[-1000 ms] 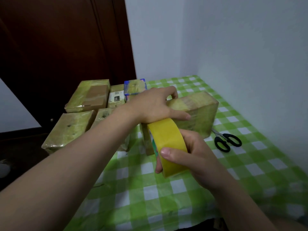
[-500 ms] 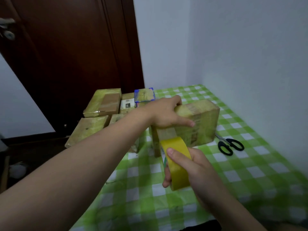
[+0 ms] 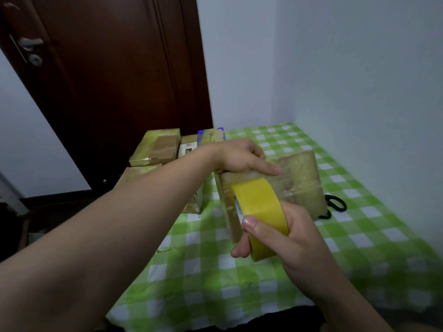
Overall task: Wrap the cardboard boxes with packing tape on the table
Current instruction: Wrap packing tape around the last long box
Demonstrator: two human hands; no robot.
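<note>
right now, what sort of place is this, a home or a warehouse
Probably a room in a home: a green checked tablecloth, a dark wooden door with a lever handle, and a few taped boxes piled near it.

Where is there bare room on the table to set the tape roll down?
Most open: the checked tablecloth at the near edge, in front of the box the left hand grips. Also bare: the right strip between the scissors and the near edge, and the far corner by the wall. Crowded: the far left, where wrapped boxes cluster.
</note>
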